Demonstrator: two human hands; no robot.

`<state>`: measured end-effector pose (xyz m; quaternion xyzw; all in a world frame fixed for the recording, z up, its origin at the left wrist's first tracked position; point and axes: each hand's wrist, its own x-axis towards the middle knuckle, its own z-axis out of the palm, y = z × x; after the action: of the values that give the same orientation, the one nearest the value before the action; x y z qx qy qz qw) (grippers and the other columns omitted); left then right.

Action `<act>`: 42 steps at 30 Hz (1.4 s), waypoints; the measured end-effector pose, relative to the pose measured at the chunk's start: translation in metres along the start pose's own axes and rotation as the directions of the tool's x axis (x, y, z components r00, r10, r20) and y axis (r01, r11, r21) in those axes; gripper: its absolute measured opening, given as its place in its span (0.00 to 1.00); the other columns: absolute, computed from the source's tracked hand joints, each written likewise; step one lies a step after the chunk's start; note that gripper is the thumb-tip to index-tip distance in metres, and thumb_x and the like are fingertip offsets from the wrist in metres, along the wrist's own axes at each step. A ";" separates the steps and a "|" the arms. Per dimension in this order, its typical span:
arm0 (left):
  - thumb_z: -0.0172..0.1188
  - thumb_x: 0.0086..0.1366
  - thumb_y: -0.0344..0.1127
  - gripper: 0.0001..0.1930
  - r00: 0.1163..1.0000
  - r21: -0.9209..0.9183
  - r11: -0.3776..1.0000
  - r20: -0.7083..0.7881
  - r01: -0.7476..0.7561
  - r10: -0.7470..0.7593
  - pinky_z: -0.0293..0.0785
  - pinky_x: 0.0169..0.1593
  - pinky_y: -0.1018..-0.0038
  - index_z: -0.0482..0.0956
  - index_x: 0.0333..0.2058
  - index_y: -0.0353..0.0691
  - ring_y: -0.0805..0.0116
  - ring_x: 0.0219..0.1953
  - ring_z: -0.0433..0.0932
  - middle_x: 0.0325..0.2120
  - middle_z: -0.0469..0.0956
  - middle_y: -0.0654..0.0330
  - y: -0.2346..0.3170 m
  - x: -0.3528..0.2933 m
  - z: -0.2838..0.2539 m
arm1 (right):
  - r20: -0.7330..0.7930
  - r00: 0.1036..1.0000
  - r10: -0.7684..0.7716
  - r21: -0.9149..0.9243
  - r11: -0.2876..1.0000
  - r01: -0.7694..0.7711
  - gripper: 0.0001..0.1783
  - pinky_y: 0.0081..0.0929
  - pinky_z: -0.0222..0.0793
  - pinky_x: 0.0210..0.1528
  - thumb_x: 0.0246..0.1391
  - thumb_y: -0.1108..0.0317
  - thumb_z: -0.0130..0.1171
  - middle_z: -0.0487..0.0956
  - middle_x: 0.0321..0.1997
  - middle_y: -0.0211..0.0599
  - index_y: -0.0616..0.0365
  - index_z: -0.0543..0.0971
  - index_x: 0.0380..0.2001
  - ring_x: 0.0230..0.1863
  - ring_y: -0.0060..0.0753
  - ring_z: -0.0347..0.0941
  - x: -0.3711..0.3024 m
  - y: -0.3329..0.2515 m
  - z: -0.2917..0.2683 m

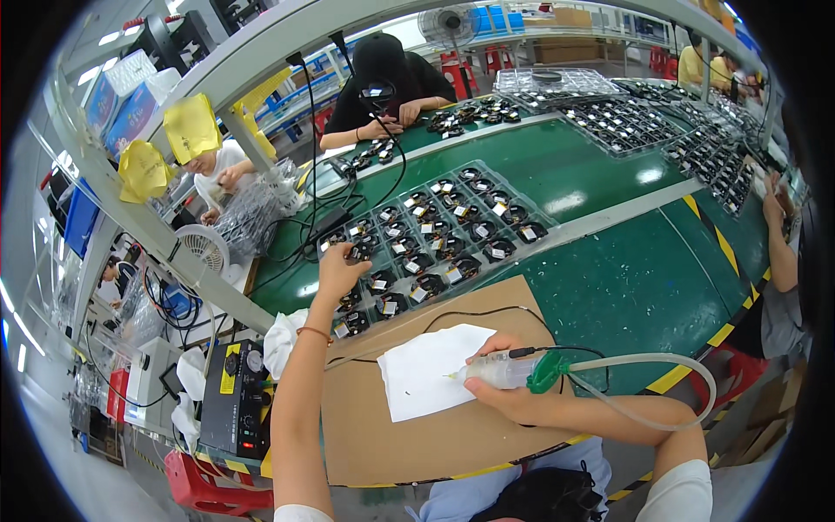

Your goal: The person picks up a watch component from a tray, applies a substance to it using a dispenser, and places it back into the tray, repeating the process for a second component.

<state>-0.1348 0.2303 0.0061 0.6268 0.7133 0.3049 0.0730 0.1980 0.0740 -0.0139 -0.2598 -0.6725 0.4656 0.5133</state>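
Observation:
My right hand (497,389) is wrapped round a clear glue-dispensing syringe (507,371) with a green cap (547,371). A translucent hose leads off the cap, and the needle tip points left above a sheet of white paper (413,376). Over the left edge of a clear plastic tray (537,214), my left hand (340,274) has its fingertips closed on a small black round part (355,252). Rows of similar black parts with white labels and short wires fill the tray's pockets.
Brown cardboard (374,444) lies under the paper on the green table (609,296). At left stands a black dispenser controller (233,400). Black cables run beside the tray. Across the table a person in black (387,78) works; more filled trays (617,122) sit far right.

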 end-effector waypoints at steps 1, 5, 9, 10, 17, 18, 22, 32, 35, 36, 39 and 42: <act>0.66 0.46 0.30 0.26 0.998 0.135 0.989 0.022 -0.066 0.063 0.73 0.40 0.74 0.72 0.46 0.32 0.67 0.37 0.77 0.37 0.78 0.56 0.002 0.000 0.004 | -0.002 1.000 -0.001 -0.001 1.000 0.001 0.22 0.23 0.64 0.33 0.43 0.67 0.65 0.68 0.33 0.33 0.58 0.64 0.38 0.32 0.22 0.67 0.000 0.001 0.000; 0.66 0.43 0.30 0.26 0.959 -0.064 0.961 0.078 -0.267 0.272 0.73 0.43 0.68 0.73 0.45 0.35 0.61 0.40 0.77 0.39 0.77 0.53 0.000 0.002 0.006 | 0.000 0.999 -0.034 0.008 0.999 0.034 0.22 0.22 0.63 0.33 0.43 0.67 0.66 0.68 0.33 0.32 0.58 0.64 0.37 0.32 0.22 0.66 0.001 0.002 0.002; 0.68 0.43 0.33 0.20 0.943 0.048 0.942 0.015 -0.332 0.332 0.73 0.42 0.65 0.78 0.37 0.33 0.57 0.39 0.77 0.36 0.78 0.49 0.027 -0.011 -0.001 | 0.009 1.000 -0.013 0.047 0.999 0.013 0.22 0.22 0.63 0.33 0.43 0.67 0.65 0.67 0.33 0.31 0.57 0.65 0.37 0.32 0.21 0.65 0.002 0.000 0.001; 0.68 0.42 0.38 0.17 0.975 0.227 0.949 0.056 -0.221 0.214 0.73 0.41 0.65 0.79 0.31 0.33 0.56 0.38 0.76 0.33 0.78 0.48 0.040 -0.016 -0.003 | 0.005 1.000 -0.011 0.045 0.999 0.011 0.22 0.22 0.63 0.33 0.43 0.67 0.65 0.67 0.33 0.31 0.57 0.65 0.37 0.32 0.21 0.65 0.002 0.000 0.000; 0.65 0.42 0.54 0.25 0.999 0.538 0.843 0.038 0.000 -0.024 0.74 0.40 0.62 0.80 0.17 0.32 0.48 0.36 0.76 0.29 0.77 0.44 0.046 -0.029 0.003 | 0.054 0.994 -0.093 -0.068 0.993 0.097 0.22 0.21 0.62 0.33 0.42 0.66 0.66 0.67 0.33 0.32 0.57 0.66 0.37 0.32 0.21 0.64 0.001 -0.009 0.000; 0.65 0.42 0.53 0.24 0.991 0.509 0.859 0.083 0.052 -0.109 0.74 0.40 0.62 0.80 0.18 0.31 0.47 0.37 0.76 0.30 0.77 0.44 0.047 -0.028 0.002 | 0.077 0.993 -0.089 -0.050 0.994 0.093 0.22 0.21 0.62 0.33 0.42 0.66 0.66 0.67 0.33 0.32 0.57 0.66 0.37 0.32 0.22 0.64 0.001 -0.008 -0.001; 0.64 0.44 0.48 0.24 0.994 0.569 0.821 0.063 0.034 -0.085 0.74 0.42 0.61 0.78 0.30 0.30 0.49 0.40 0.76 0.39 0.75 0.45 0.052 -0.032 0.010 | 0.084 0.996 -0.017 -0.052 0.998 0.022 0.22 0.22 0.64 0.41 0.43 0.68 0.65 0.70 0.36 0.36 0.57 0.64 0.37 0.39 0.25 0.70 0.000 -0.005 -0.001; 0.63 0.39 0.38 0.15 0.999 0.323 0.946 0.010 -0.032 0.030 0.72 0.40 0.64 0.78 0.26 0.35 0.51 0.36 0.75 0.28 0.76 0.46 0.033 -0.029 0.010 | 0.079 0.993 -0.090 -0.063 0.993 0.095 0.21 0.22 0.63 0.36 0.42 0.66 0.66 0.68 0.35 0.34 0.57 0.67 0.37 0.35 0.24 0.66 -0.002 -0.007 0.001; 0.62 0.38 0.34 0.11 0.993 0.268 0.961 -0.077 -0.063 0.087 0.71 0.39 0.64 0.77 0.22 0.35 0.50 0.34 0.74 0.28 0.76 0.48 0.031 -0.032 0.014 | 0.093 0.995 0.024 -0.040 0.999 -0.020 0.21 0.22 0.63 0.37 0.42 0.65 0.66 0.68 0.35 0.34 0.58 0.67 0.37 0.35 0.25 0.66 0.000 -0.011 0.001; 0.61 0.38 0.33 0.10 0.986 0.240 0.966 -0.111 -0.093 0.123 0.71 0.38 0.63 0.76 0.22 0.35 0.50 0.32 0.74 0.27 0.75 0.49 0.034 -0.034 0.014 | 0.102 0.990 0.094 -0.066 0.994 -0.087 0.21 0.23 0.63 0.37 0.42 0.65 0.66 0.68 0.36 0.34 0.58 0.67 0.36 0.35 0.24 0.66 0.000 -0.013 0.001; 0.60 0.45 0.28 0.07 0.979 0.078 0.986 -0.133 -0.148 0.157 0.71 0.35 0.66 0.75 0.25 0.34 0.56 0.31 0.74 0.28 0.73 0.51 0.040 -0.044 0.006 | 0.052 0.995 -0.085 -0.110 0.990 0.090 0.21 0.23 0.64 0.36 0.41 0.65 0.66 0.68 0.35 0.33 0.58 0.67 0.36 0.34 0.24 0.66 0.001 -0.009 0.002; 0.57 0.53 0.26 0.06 0.996 -0.542 0.838 -0.023 0.062 -0.088 0.73 0.35 0.69 0.73 0.31 0.36 0.62 0.33 0.76 0.31 0.75 0.54 0.047 -0.061 -0.003 | 0.040 0.999 0.013 -0.074 0.997 -0.010 0.21 0.23 0.64 0.35 0.41 0.65 0.66 0.69 0.35 0.33 0.57 0.68 0.36 0.33 0.24 0.66 0.000 -0.010 0.004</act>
<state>-0.0838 0.1734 0.0161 0.5452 0.6238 0.5050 0.2419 0.1961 0.0679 -0.0051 -0.2730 -0.6980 0.4485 0.4870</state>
